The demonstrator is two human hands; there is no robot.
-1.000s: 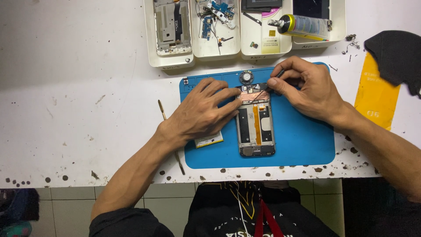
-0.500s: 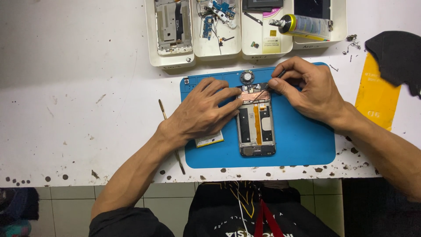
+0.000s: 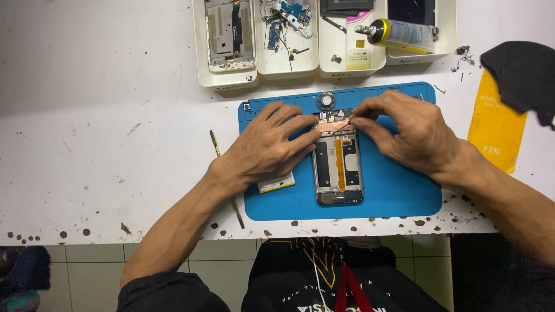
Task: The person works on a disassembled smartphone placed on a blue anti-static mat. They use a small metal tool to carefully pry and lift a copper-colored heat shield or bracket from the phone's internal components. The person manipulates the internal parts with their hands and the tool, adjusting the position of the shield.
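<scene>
An opened phone frame (image 3: 338,159) lies lengthwise on a blue work mat (image 3: 399,193), its inside showing an orange flex strip and a copper-coloured patch near the top. My left hand (image 3: 266,144) rests flat on the mat and presses its fingertips against the frame's left edge. My right hand (image 3: 404,127) pinches at the copper patch at the frame's upper right corner. Whether a small tool is in those fingers cannot be told. A small round part (image 3: 326,100) sits on the mat just above the phone. A flat battery (image 3: 276,184) peeks out under my left palm.
White trays (image 3: 231,81) at the back hold a phone shell (image 3: 229,32), small circuit parts (image 3: 286,17) and a yellow-capped tube (image 3: 399,33). A thin spudger (image 3: 225,176) lies left of the mat. A yellow sheet (image 3: 494,124) and black cloth (image 3: 520,72) are at right.
Both hands stay in place on the phone; only slight finger shifts at the top of the frame.
</scene>
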